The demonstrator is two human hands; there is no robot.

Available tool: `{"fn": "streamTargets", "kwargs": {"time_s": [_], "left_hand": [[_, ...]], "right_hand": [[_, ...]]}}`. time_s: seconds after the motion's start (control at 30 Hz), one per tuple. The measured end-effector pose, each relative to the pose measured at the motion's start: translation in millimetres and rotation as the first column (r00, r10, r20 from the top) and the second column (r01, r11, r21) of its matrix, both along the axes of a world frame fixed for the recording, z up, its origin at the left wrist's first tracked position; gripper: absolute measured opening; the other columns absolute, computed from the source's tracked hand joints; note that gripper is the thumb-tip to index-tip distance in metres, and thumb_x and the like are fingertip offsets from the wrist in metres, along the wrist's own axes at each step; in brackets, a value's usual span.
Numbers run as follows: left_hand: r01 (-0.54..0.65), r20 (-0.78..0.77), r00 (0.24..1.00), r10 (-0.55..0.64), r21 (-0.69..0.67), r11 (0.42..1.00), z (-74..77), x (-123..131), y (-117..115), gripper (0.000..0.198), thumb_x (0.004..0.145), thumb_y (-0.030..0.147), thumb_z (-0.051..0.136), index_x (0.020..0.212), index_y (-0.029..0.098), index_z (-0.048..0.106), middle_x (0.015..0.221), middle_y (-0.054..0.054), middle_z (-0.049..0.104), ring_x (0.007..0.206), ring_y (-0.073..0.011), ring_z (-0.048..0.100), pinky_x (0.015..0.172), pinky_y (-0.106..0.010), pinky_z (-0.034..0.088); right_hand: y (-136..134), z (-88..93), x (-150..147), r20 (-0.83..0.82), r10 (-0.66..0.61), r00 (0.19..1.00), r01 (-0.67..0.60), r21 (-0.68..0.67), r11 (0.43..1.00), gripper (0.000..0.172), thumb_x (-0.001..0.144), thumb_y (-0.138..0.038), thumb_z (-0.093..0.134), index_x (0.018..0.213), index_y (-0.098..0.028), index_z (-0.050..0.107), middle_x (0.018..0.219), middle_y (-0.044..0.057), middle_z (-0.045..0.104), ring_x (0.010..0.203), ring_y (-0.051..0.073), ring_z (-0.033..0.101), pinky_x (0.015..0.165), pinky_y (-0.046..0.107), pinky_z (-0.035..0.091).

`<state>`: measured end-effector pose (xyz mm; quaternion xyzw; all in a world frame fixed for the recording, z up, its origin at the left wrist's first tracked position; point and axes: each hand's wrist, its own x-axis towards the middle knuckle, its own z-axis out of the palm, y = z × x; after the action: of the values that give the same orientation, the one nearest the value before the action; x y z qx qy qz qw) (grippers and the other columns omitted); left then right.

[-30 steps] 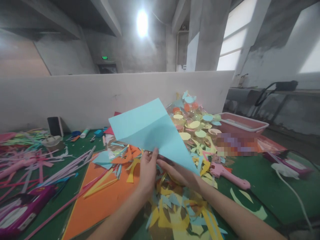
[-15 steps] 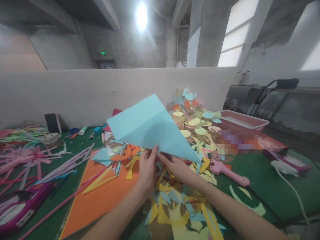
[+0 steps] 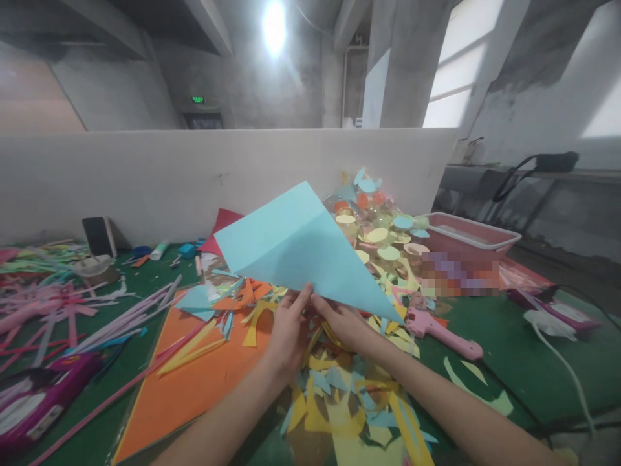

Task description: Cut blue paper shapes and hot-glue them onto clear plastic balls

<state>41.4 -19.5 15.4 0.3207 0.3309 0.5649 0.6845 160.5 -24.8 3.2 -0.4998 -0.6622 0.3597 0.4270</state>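
Note:
A folded light-blue paper sheet [image 3: 301, 249] is held up above the table, with a crease across it and one long point running down to the right. My left hand [image 3: 286, 330] pinches its lower edge near the middle, thumb on the front. My right hand [image 3: 342, 320] grips the same edge just to the right, its fingers partly behind the sheet. Under both hands lies a heap of yellow, blue and orange paper scraps [image 3: 339, 401].
A big orange sheet [image 3: 194, 382] lies to the left on the green table [image 3: 495, 356]. Pink and purple paper strips [image 3: 63, 310] cover the far left. A pink glue gun [image 3: 439, 336], a pile of paper circles [image 3: 383, 233], a pink tray [image 3: 470, 239] and a white partition [image 3: 145, 175] are near.
The blue sheet has shifted slightly right and its right point has dropped lower. Both hands stay on its lower edge, a little closer together.

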Motion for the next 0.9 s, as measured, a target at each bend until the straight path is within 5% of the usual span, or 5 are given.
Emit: {"fn": "streamTargets", "kwargs": {"time_s": [0.13, 0.37, 0.67, 0.9], "left_hand": [[-0.02, 0.009, 1.0, 0.019, 0.014, 1.0, -3.4, 1, 0, 0.044, 0.059, 0.043, 0.086, 0.077, 0.018, 0.054, 0.07, 0.004, 0.061, 0.063, -0.0105, 0.06, 0.063, -0.023, 0.049], [-0.061, -0.077, 0.995, 0.061, 0.002, 0.998, -7.1, 3, -1, 0.046, 0.058, 0.048, 0.084, 0.075, 0.017, 0.053, 0.066, 0.003, 0.058, 0.061, -0.0107, 0.056, 0.057, -0.022, 0.045], [-0.152, -0.24, 0.958, 0.158, 0.043, 0.988, -17.2, 1, 5, 0.047, 0.06, 0.056, 0.08, 0.076, 0.016, 0.059, 0.064, 0.001, 0.059, 0.057, -0.0113, 0.054, 0.05, -0.022, 0.038], [-0.166, -0.321, 0.931, 0.172, 0.046, 0.985, -13.4, 0, 4, 0.051, 0.061, 0.058, 0.078, 0.082, 0.014, 0.064, 0.067, 0.0, 0.06, 0.052, -0.0089, 0.046, 0.047, -0.022, 0.037]], "right_hand": [[-2, -0.6, -1, -0.026, -0.023, 0.999, 0.023, -0.001, 1.0, 0.046, 0.092, -0.061, 0.042, 0.112, -0.03, 0.071, 0.126, 0.003, 0.067, 0.127, 0.03, 0.051, 0.113, 0.044, 0.028], [-8, 5.5, -3, -0.095, -0.066, 0.993, 0.063, -0.036, 0.997, 0.051, 0.09, -0.061, 0.046, 0.113, -0.022, 0.07, 0.116, 0.008, 0.071, 0.115, 0.029, 0.059, 0.102, 0.038, 0.041], [-5, 10.3, -1, -0.11, -0.105, 0.988, 0.105, -0.007, 0.994, 0.046, 0.088, -0.059, 0.046, 0.085, -0.02, 0.07, 0.087, 0.005, 0.072, 0.092, 0.024, 0.063, 0.087, 0.031, 0.045], [-1, 9.1, 2, -0.111, -0.119, 0.987, 0.115, -0.041, 0.993, 0.046, 0.086, -0.057, 0.048, 0.061, -0.021, 0.059, 0.051, 0.0, 0.051, 0.065, 0.019, 0.054, 0.069, 0.028, 0.042]]}}
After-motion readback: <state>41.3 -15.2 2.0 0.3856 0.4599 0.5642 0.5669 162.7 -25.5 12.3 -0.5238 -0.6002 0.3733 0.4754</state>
